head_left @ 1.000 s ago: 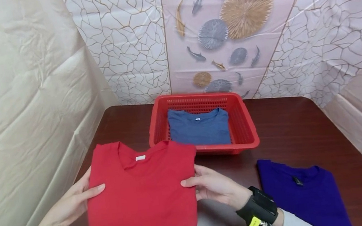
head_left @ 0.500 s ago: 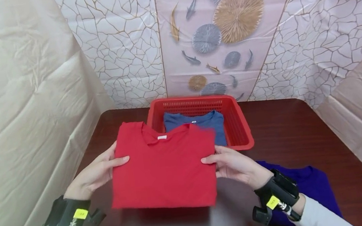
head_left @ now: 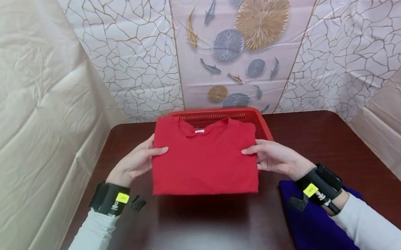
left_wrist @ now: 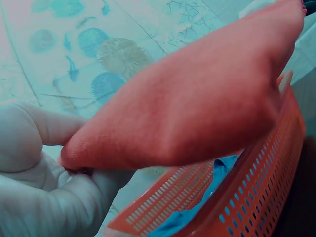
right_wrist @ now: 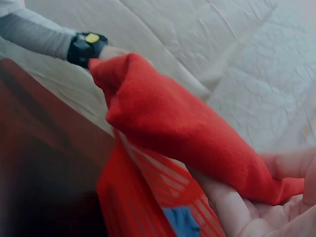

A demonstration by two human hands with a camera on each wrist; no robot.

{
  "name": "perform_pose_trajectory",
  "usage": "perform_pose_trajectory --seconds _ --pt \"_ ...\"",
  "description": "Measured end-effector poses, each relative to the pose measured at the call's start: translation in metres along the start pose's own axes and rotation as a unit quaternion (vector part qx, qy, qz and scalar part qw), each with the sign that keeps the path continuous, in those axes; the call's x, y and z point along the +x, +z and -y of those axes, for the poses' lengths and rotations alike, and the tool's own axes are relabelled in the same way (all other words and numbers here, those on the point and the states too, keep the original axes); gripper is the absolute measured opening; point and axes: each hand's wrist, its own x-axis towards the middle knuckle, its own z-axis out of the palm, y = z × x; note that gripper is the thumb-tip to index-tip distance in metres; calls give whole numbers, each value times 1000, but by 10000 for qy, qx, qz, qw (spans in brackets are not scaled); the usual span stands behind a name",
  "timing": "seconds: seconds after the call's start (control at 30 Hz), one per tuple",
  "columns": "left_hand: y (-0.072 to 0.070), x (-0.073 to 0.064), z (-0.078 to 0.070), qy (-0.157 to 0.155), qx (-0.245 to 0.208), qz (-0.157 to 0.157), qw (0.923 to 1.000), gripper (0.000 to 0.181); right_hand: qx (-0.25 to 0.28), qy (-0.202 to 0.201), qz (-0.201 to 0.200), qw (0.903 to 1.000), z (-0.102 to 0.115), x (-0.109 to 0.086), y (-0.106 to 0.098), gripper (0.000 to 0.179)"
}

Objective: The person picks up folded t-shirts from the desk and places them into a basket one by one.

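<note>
A folded red T-shirt (head_left: 204,161) with a white neck label is held up between both hands, raised off the table. My left hand (head_left: 135,161) pinches its left edge, thumb on the front face and fingers behind. On the opposite edge my right hand (head_left: 276,156) grips it the same way. Behind and below the shirt stands a red perforated basket (head_left: 260,124), mostly covered by it in the head view. Both wrist views show the shirt over the basket's opening, with part of a blue T-shirt (left_wrist: 185,222) lying inside.
A folded dark purple T-shirt (head_left: 309,228) lies on the brown table (head_left: 309,137) at the right, partly under my right forearm. Patterned cloth (head_left: 141,65) hangs behind the table, and a cream cloth (head_left: 38,131) hangs along the left side.
Both hands have carried the red T-shirt forward and to the right, from the table's front left to over the basket. It now hides the blue shirt in the head view.
</note>
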Motion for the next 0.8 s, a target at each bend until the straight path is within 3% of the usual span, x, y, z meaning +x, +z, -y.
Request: perform_pose_trajectory --seconds 0.2,0.33,0.43,0.63,0.8 --pt "3 35 -3 -33 81 -165 9998 62 -174 -68 -45 9998 19 16 -25 39" --pt "3 58 -4 -178 96 -538 9983 67 -456 -122 -178 9987 29 31 -41 34" --pt "1 73 -2 -363 -50 -910 9952 69 -664 -128 -388 9970 34 42 -50 41" --pt "-2 101 9 -441 -18 -1377 9895 66 -1024 -54 -1054 9891 35 60 -63 60" --pt "-2 112 17 -778 -4 -1877 9791 67 -1365 70 -1221 9831 28 70 -65 69"
